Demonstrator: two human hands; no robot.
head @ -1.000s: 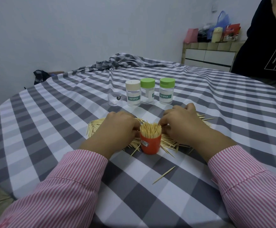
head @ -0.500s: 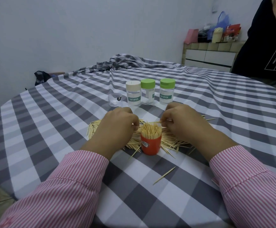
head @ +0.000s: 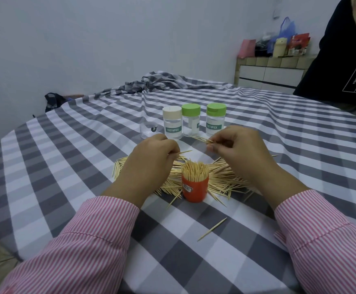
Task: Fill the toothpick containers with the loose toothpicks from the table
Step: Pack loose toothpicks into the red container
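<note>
Mid-frame, my left hand [head: 149, 158] pinches one toothpick [head: 181, 152] and my right hand [head: 236, 149] grips a small bundle [head: 202, 140] above the orange container [head: 195, 188] (already crammed), so next I'd open a lidded jar [head: 172, 122].

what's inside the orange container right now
The orange container is packed with upright toothpicks, their tips standing above its rim. Its opaque wall hides their lower ends and the bottom.

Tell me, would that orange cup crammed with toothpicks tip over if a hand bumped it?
Probably not easily: the orange cup looks short and wide, standing upright. A hard knock might still spill its packed toothpicks, which stick out above the rim.
</note>
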